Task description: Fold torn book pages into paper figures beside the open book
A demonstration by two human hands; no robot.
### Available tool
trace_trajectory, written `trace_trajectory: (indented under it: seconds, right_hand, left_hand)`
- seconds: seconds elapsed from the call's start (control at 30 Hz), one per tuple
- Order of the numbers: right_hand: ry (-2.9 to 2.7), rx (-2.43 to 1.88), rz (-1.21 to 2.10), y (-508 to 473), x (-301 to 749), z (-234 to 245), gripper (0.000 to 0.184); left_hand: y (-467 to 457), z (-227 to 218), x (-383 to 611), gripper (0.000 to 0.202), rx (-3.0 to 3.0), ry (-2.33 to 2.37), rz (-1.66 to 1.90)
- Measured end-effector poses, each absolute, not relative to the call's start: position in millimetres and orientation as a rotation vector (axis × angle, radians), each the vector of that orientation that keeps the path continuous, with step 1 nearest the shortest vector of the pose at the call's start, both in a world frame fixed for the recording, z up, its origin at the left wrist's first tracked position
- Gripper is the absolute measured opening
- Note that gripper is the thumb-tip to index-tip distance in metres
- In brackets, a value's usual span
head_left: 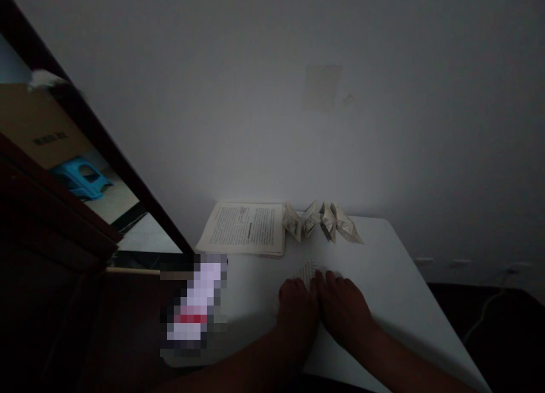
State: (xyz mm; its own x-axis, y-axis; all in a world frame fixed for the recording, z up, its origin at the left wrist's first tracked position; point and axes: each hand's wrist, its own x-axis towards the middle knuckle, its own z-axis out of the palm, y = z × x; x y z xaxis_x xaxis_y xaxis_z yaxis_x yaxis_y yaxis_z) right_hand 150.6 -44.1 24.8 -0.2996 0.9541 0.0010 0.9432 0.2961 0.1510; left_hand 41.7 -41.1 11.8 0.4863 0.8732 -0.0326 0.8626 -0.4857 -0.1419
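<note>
A piece of printed paper, partly folded and pointed at the top, lies on the white table. Its lower part is hidden under my hands. My left hand is closed with curled fingers on the paper's left side. Right beside it, my right hand presses its fingers together on the paper's right side, the thumbs close to each other. Just beyond stand several folded paper boats made from printed pages, set in a row near the wall.
A stack of printed pages lies at the table's back left. On the left edge is a pixelated phone-like object. The white table meets a grey wall. Left of it, a dark-framed opening shows a cardboard box and blue stool.
</note>
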Motion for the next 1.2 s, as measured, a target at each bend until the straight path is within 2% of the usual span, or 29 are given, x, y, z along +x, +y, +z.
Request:
trace_trajectory:
  seconds: [0.1, 0.23, 0.33, 0.43, 0.73, 0.93, 1.03, 1.1, 1.2]
  right_hand:
    - [2.395, 1.783, 0.097, -44.7, 147.1, 33.3, 0.029]
    - [2.3, 1.821, -0.075, -43.2, 144.8, 40.1, 0.034]
    - [2.238, 1.857, -0.133, -41.0, 143.3, 39.1, 0.028]
    - [2.195, 1.877, -0.171, -39.2, 141.0, 37.6, 0.025]
    - [2.183, 1.872, -0.189, -39.3, 135.6, 38.4, 0.029]
    - [2.259, 1.836, -0.121, -47.8, 144.3, 45.7, 0.026]
    - [2.253, 1.941, -0.073, -43.9, 161.2, 52.2, 0.046]
    - [2.248, 2.015, -0.075, -35.6, 175.3, 53.7, 0.05]
    - [2.349, 2.096, -0.121, -18.0, 192.6, 48.5, 0.038]
  left_hand:
    - [-41.6, 10.8, 50.0, 0.043, -2.594, -1.566, 0.283]
    - [-41.8, 11.6, 56.5, 0.049, -2.542, -1.649, 0.431]
    - [-40.9, 15.4, 57.0, 0.055, -2.543, -1.684, 0.512]
    - [-40.3, 17.3, 54.9, 0.059, -2.561, -1.669, 0.553]
    - [-42.1, 12.3, 49.9, 0.068, -2.547, -1.608, 0.544]
    - [-36.2, 28.3, 21.2, 0.064, -2.755, -1.422, 0.279]
    - [-26.4, 32.3, 2.1, 0.063, -2.732, -1.465, -0.001]
    - [-17.9, 32.7, -4.7, 0.051, -2.708, -1.569, -0.112]
    - [-4.3, 29.0, -2.3, 0.032, -2.79, -1.609, -0.29]
